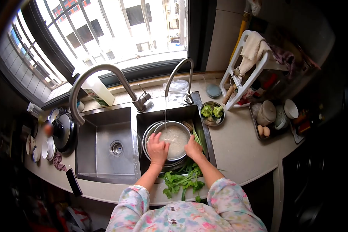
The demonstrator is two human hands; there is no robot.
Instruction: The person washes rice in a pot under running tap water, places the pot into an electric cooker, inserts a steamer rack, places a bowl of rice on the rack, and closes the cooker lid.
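Note:
A round metal pot of rice in cloudy water stands in the right sink basin. My right hand grips its right rim. On the left side my left hand reaches over the rim, fingers apart, near the rice; its fingertips are partly hard to make out. A thin stream of water falls into the pot from the slim faucet. Another metal vessel shows around the pot's left side. Leafy greens lie at the basin's front edge.
Left of the pot is a second basin under a thick faucet. A metal bowl of broccoli sits to the right. Farther right are a white rack and a tray with two eggs. A phone leans at the front left.

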